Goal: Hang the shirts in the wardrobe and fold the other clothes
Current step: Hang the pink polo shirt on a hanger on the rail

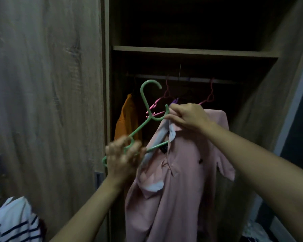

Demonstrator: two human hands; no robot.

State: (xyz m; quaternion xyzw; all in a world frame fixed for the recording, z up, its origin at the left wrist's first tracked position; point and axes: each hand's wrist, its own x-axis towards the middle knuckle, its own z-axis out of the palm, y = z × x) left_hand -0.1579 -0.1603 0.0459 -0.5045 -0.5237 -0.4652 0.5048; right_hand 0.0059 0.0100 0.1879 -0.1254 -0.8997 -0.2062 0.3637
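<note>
My left hand (124,155) is blurred, so finger detail is hard to read, but it's closed round the lower part of the green hanger (148,109), approx where the shoulder arm bends. One end of the hanger pokes out left of that hand; the other arm runs into the neck opening of the pink shirt (178,180) and is hidden inside the fabric. Hook is up, tilted, not on the rail (182,79).

My right hand (187,117) is pinched tight on the shirt's collar, w/ the white collar lining showing just below my fingers. Shirt hangs down from that grip in front of the open wardrobe (191,51); its bottom is cut off by the frame edge.

Wardrobe interior is v. dark. Top compartment above the shelf: can't make out anything in it. Below the shelf, the rail carries an orange garment (128,119) at far left, partly behind the door frame, plus pink hangers (166,95) whose lower parts are hidden behind my right hand and the shirt. A bit of purple shows by my right knuckles; can't tell what it is.

Bottom left corner: a striped top (12,222), cut off by the frame. Bottom right: some pale cloth, too dim to identify.
</note>
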